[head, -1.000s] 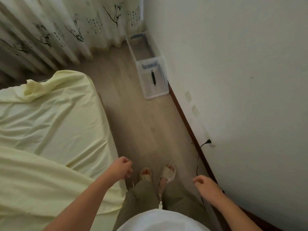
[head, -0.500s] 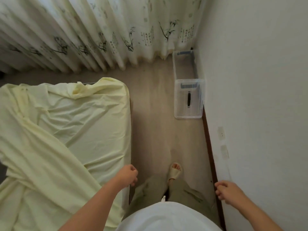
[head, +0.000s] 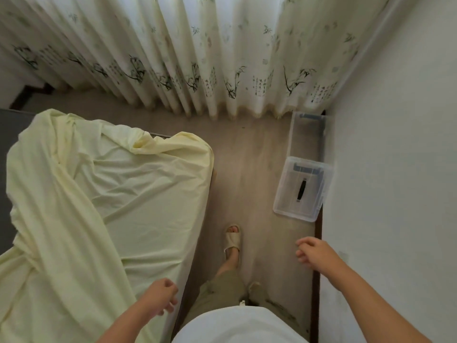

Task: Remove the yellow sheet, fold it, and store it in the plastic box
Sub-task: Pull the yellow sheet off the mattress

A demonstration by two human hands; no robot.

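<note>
The pale yellow sheet [head: 103,194] lies rumpled over the bed on the left, partly pulled loose, with grey mattress [head: 7,134] bare at the far left. A clear plastic box [head: 308,134] stands open on the floor by the right wall. Its lid [head: 303,189], with a black handle, lies flat just in front of it. My left hand [head: 160,299] hangs over the bed's near edge with loosely curled fingers and holds nothing. Over the floor near the wall, my right hand [head: 314,252] is relaxed and empty.
A patterned curtain [head: 197,58] hangs across the far side. A white wall [head: 395,169] runs along the right with a dark skirting board. A strip of wooden floor [head: 247,169] lies between bed and wall, and my sandalled foot [head: 232,237] steps along it.
I have walked forward along the bed and the view has swung left, showing more curtain. Both hands stay empty; the right one has moved forward. The box and lid appear nearer.
</note>
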